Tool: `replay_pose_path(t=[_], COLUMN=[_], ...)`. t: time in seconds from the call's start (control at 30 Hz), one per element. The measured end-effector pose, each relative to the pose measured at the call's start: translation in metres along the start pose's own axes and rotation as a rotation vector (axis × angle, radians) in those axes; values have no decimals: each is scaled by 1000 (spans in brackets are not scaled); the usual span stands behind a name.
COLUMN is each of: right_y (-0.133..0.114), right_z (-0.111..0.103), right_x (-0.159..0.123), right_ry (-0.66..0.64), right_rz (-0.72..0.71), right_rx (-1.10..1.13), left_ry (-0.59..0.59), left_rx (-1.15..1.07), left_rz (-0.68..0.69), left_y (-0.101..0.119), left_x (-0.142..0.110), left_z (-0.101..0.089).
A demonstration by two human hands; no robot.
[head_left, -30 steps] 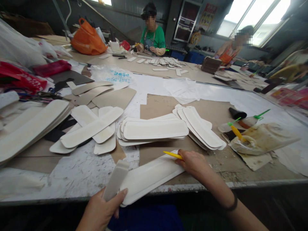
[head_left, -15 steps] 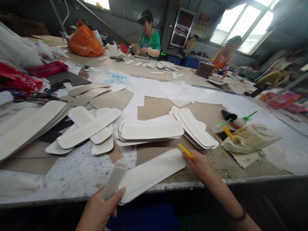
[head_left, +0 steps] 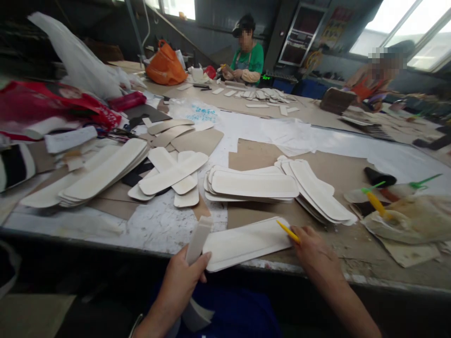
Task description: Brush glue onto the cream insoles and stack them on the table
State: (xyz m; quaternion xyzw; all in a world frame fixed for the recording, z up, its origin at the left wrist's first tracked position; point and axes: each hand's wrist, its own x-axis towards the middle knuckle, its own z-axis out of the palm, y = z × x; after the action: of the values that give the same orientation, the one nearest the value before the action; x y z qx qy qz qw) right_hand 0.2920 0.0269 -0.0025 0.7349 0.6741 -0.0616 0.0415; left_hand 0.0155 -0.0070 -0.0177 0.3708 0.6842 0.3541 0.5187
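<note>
My left hand (head_left: 179,281) is closed around a bundle of narrow pale strips (head_left: 199,237); their lower ends hang below the fist. Its thumb also presses on the left end of a long white panel (head_left: 246,246) with rounded corners, at the table's front edge. A slim yellow stick (head_left: 288,231) is pinched in my right hand (head_left: 315,251), at the panel's right end. The stick's tip is over the panel's upper right corner; whether it touches is unclear. Just beyond lies a stack of similar white panels (head_left: 253,183).
More white panels lie in a fanned pile (head_left: 317,192), a crossed pile (head_left: 172,173) and a left stack (head_left: 102,173). A cut-open, glue-stained container (head_left: 419,216) holds a yellow tool at right. Across the table, a person in green (head_left: 252,61) handles pieces; an orange bag (head_left: 165,65) stands nearby.
The view has swung left, so the scene sits further right. The yellow stick's tip has come from beside the panel's upper edge to over its corner. My left hand keeps its hold.
</note>
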Motion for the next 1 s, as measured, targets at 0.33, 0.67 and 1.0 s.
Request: replay_pose_path(t=[0.33,0.67,1.0], right_y=[-5,-8,-11], right_z=[-15,-21,-11], right_x=[-2,-14,-27], right_ry=[150,-138,-318], right_rz=[154,274,327], right_rx=[643,1132,1595], left_ry=[87,-69,-206], left_rx=[-118,-370,-612], left_rz=[16,-150,-299], left_y=[-4,-1,-3], left_x=[-6,-5,-3], left_z=[-6,-26,-26])
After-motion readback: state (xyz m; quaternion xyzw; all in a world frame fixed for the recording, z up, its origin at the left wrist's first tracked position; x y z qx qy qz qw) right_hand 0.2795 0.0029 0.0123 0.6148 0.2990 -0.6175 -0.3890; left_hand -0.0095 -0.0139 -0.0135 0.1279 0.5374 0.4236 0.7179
